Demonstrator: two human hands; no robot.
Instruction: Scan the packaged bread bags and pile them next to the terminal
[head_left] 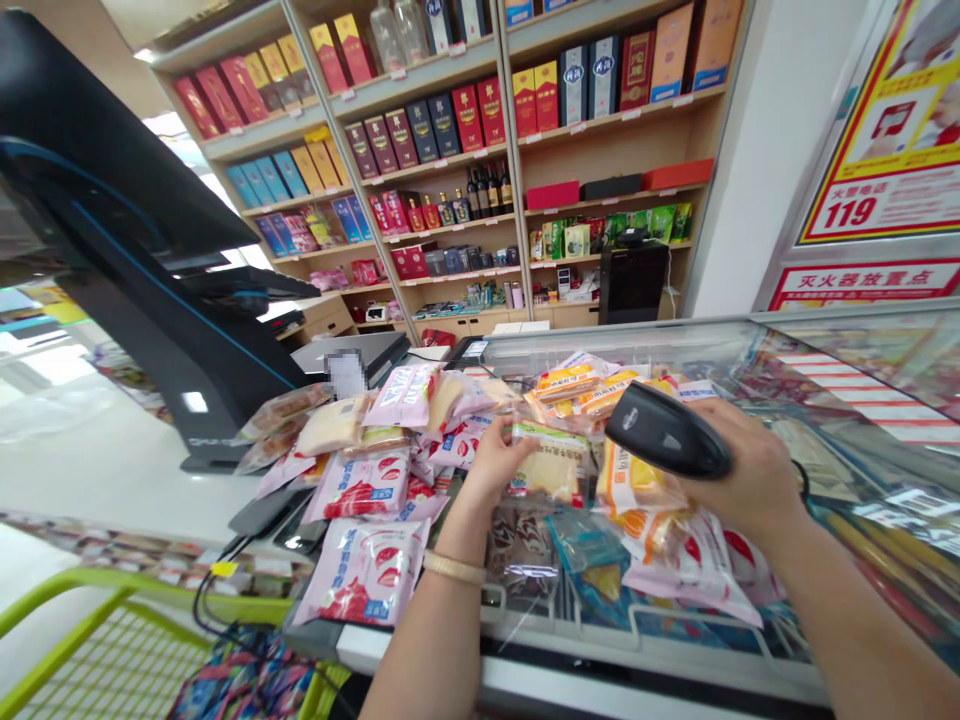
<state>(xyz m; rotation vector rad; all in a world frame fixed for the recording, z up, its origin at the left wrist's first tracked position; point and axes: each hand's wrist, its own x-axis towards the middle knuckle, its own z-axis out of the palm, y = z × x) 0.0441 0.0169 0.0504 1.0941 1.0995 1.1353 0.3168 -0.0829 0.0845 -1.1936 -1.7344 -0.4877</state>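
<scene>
My right hand [750, 465] is wrapped round a black handheld barcode scanner [664, 430], its head pointing left over the packages. With its fingers at the left edge of a clear bread package [551, 468] with a green and white label, my left hand [499, 460] grips it; a gold bracelet [455, 567] is on that wrist. Orange and white bread packets [637, 480] lie under and beyond the scanner. Pink and white bread packets [365, 570] are piled left of my left arm, with more pale bread packs [330, 425] behind them.
Packets rest on a glass-topped display case [525, 625]. A black checkout terminal [150, 250] stands on the white counter [150, 480] at left. Below is a green shopping cart [82, 640]. Shelves [442, 150] of boxes and bottles line the back.
</scene>
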